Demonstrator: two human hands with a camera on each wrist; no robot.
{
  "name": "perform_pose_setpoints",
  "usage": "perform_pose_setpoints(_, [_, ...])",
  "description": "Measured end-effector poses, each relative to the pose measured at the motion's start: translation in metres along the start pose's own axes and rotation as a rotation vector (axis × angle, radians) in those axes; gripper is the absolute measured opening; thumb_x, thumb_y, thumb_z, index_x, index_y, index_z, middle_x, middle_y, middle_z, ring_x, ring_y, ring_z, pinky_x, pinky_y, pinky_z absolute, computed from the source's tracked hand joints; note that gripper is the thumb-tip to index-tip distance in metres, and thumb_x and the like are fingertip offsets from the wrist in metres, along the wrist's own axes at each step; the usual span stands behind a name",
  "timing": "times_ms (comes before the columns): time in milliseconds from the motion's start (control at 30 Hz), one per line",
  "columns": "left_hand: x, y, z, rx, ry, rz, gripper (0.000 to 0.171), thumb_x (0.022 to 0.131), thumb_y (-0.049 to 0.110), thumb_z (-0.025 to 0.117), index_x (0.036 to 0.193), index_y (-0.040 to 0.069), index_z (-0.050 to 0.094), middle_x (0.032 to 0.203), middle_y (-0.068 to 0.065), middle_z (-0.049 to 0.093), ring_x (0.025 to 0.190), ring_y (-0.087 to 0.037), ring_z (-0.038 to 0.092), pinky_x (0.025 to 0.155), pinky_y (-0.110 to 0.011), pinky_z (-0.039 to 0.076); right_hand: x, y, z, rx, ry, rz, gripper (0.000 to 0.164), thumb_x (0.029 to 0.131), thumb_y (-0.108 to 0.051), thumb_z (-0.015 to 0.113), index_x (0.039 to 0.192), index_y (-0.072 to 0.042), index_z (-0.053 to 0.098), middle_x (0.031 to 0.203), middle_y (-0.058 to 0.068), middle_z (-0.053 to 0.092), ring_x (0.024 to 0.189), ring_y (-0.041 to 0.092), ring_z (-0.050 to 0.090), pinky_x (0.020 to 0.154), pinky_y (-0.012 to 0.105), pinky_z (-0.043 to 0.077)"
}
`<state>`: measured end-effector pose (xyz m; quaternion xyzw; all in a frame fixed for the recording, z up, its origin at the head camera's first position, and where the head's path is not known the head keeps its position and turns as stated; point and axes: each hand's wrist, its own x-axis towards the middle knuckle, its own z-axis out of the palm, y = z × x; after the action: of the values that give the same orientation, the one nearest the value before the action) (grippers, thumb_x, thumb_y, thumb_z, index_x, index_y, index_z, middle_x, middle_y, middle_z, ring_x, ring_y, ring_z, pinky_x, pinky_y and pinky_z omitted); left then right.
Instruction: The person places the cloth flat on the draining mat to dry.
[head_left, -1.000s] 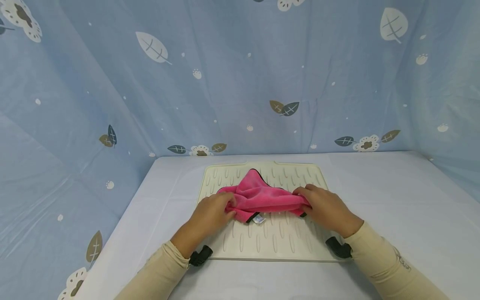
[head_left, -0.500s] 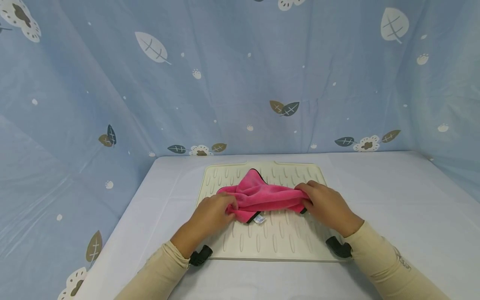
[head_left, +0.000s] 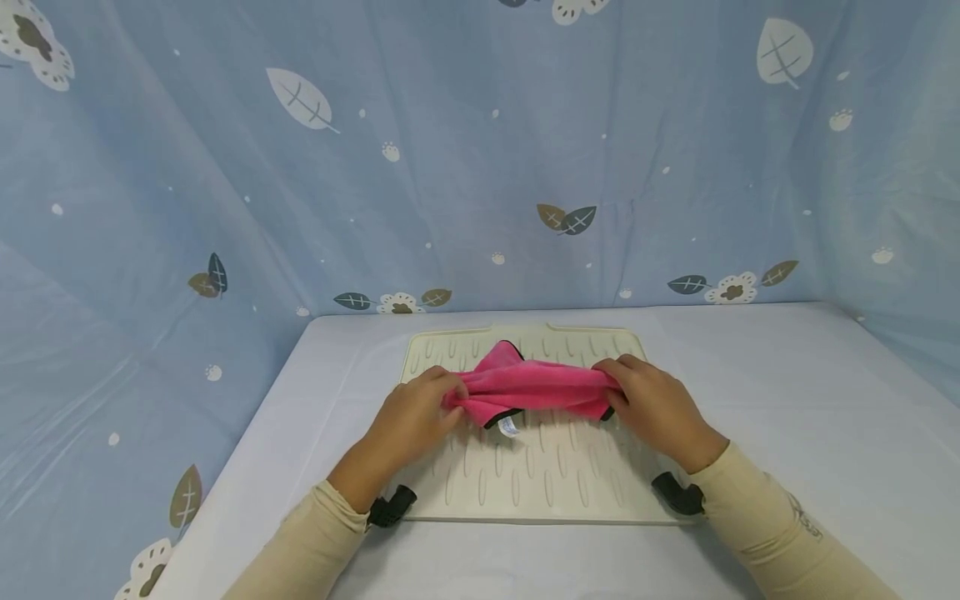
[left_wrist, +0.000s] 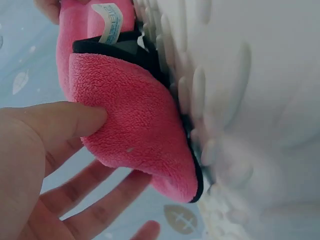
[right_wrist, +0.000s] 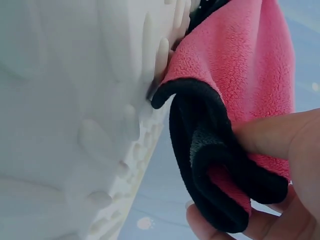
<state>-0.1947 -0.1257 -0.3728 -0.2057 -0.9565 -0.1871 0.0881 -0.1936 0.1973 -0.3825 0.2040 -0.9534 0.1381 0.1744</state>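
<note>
A pink cloth [head_left: 528, 385] with a black edge and a small white label lies bunched on a cream ribbed mat [head_left: 525, 475]. My left hand [head_left: 420, 412] pinches the cloth's left end, and the left wrist view shows the thumb [left_wrist: 60, 122] pressed on the pink cloth [left_wrist: 135, 130] with fingers underneath. My right hand [head_left: 645, 400] pinches the right end. In the right wrist view the thumb [right_wrist: 272, 132] sits on the folded black-edged corner of the cloth [right_wrist: 240, 75], beside the mat's raised ribs [right_wrist: 150, 45].
The mat lies on a pale table [head_left: 795, 392]. A blue curtain [head_left: 480, 150] printed with leaves surrounds the table at the back and sides. Black wrist camera mounts [head_left: 678, 493] show at both sleeves near the mat's front edge.
Both hands have carried the cloth's near part a little farther from me, so the bundle is flatter and its far peak lower.
</note>
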Motion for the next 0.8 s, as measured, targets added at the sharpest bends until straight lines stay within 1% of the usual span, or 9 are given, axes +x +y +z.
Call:
perform_pose_setpoints(133, [-0.0004, -0.0019, -0.0044, 0.000, 0.057, 0.036, 0.016, 0.085, 0.018, 0.080, 0.097, 0.019, 0.071, 0.109, 0.002, 0.066, 0.088, -0.015, 0.064, 0.077, -0.038, 0.050, 0.0002, 0.0005, -0.0020, 0.012, 0.028, -0.011, 0.034, 0.082, -0.002, 0.078, 0.116, -0.004, 0.068, 0.091, 0.009, 0.067, 0.074, 0.018, 0.061, 0.067, 0.039, 0.057])
perform_pose_setpoints(300, [0.0003, -0.0050, -0.0065, 0.016, 0.158, 0.099, 0.018, 0.083, 0.015, 0.081, 0.098, 0.017, 0.072, 0.106, 0.001, 0.066, 0.087, -0.016, 0.065, 0.076, -0.040, 0.050, 0.0009, -0.0005, -0.0050, 0.026, 0.035, -0.003, 0.034, 0.084, -0.002, 0.077, 0.117, -0.003, 0.068, 0.091, 0.009, 0.067, 0.073, 0.018, 0.060, 0.065, 0.038, 0.055])
perform_pose_setpoints(400, [0.0009, -0.0050, -0.0068, 0.021, 0.183, 0.111, 0.018, 0.083, 0.015, 0.081, 0.098, 0.017, 0.072, 0.105, 0.001, 0.066, 0.086, -0.016, 0.065, 0.077, -0.040, 0.049, 0.0018, -0.0011, -0.0063, 0.034, 0.033, 0.006, 0.034, 0.084, -0.002, 0.076, 0.117, -0.002, 0.068, 0.089, 0.010, 0.067, 0.072, 0.018, 0.059, 0.065, 0.038, 0.055])
perform_pose_setpoints(467, [0.0012, -0.0045, -0.0062, 0.021, 0.174, 0.102, 0.018, 0.083, 0.015, 0.081, 0.098, 0.017, 0.072, 0.103, 0.002, 0.066, 0.085, -0.015, 0.064, 0.077, -0.040, 0.049, 0.0022, -0.0013, -0.0066, 0.036, 0.032, 0.008, 0.034, 0.084, -0.002, 0.076, 0.117, -0.002, 0.068, 0.089, 0.010, 0.068, 0.074, 0.020, 0.060, 0.066, 0.039, 0.055])
perform_pose_setpoints(567, [0.0014, -0.0032, -0.0045, 0.026, 0.129, 0.083, 0.018, 0.083, 0.018, 0.082, 0.099, 0.018, 0.072, 0.099, 0.003, 0.065, 0.078, -0.012, 0.059, 0.076, -0.036, 0.048, 0.0029, -0.0007, -0.0057, 0.030, 0.034, -0.003, 0.032, 0.083, -0.001, 0.076, 0.115, -0.001, 0.069, 0.090, 0.011, 0.070, 0.079, 0.024, 0.062, 0.070, 0.042, 0.056])
perform_pose_setpoints(667, [0.0016, -0.0019, -0.0022, 0.029, 0.072, 0.069, 0.018, 0.084, 0.020, 0.081, 0.099, 0.019, 0.072, 0.095, 0.004, 0.064, 0.074, -0.009, 0.053, 0.073, -0.032, 0.046, 0.0036, 0.0007, -0.0035, 0.027, 0.035, -0.026, 0.032, 0.082, 0.001, 0.076, 0.113, -0.001, 0.070, 0.098, 0.014, 0.070, 0.088, 0.029, 0.063, 0.078, 0.046, 0.056])
perform_pose_setpoints(800, [0.0024, -0.0015, 0.0018, 0.026, 0.001, 0.056, 0.017, 0.085, 0.020, 0.080, 0.098, 0.020, 0.071, 0.093, 0.005, 0.065, 0.074, -0.008, 0.053, 0.071, -0.029, 0.048, 0.0039, 0.0016, -0.0012, 0.027, 0.036, -0.062, 0.038, 0.079, 0.002, 0.078, 0.116, -0.004, 0.069, 0.110, 0.016, 0.064, 0.099, 0.032, 0.058, 0.085, 0.048, 0.051])
